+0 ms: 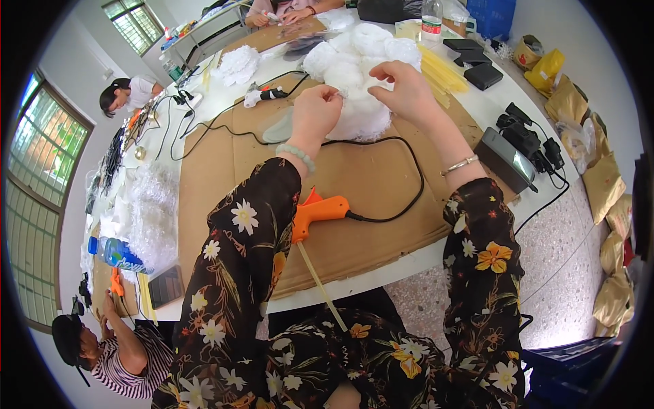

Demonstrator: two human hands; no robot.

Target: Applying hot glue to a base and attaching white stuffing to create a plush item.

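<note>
Above the brown cardboard (381,235), my left hand (317,114) is closed in a pinch at the left edge of a heap of white fluffy pieces (364,51). What its fingertips hold, if anything, is too small to make out. My right hand (409,92) hovers over the heap's right side, thumb and fingers apart, with nothing visible in it. An orange glue gun (321,209) lies below my hands, partly behind my left sleeve. From its back end a yellowish glue stick (320,286) points toward me. A white and orange glue gun (264,95) lies left of the heap.
Loose glue sticks (441,76), dark boxes (482,75) and a bottle (431,24) stand around the heap's right. A grey device (507,160) with black cabled gear (521,136) occupies the table's right edge. White fringe (153,218) lies left. Cables cross the table; other people sit around it.
</note>
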